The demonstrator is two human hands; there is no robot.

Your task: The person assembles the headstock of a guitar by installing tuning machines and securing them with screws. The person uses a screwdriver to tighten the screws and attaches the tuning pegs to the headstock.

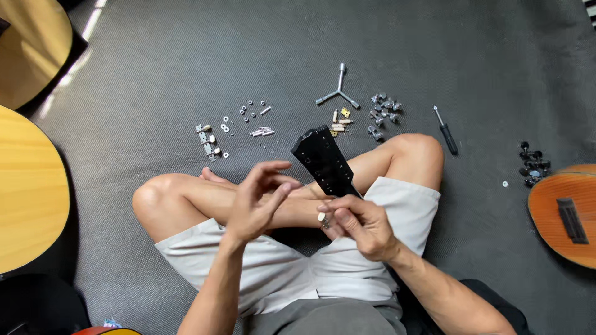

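Grey floor mat (155,68) carries all items. Pale guitar body (28,192) at left edge is cut off by the frame; reddish guitar body (562,211) at right edge likewise. Black guitar headstock (324,161) stands tilted over the crossed legs, its neck hidden behind the right hand (363,226). Right hand pinches a small silver tuning part (322,219); detail too small to make out. Left hand (257,201) is released, fingers spread, just beside the headstock. Three-way wrench (337,93), screwdriver (446,131), loose tuners (383,111) lie beyond.
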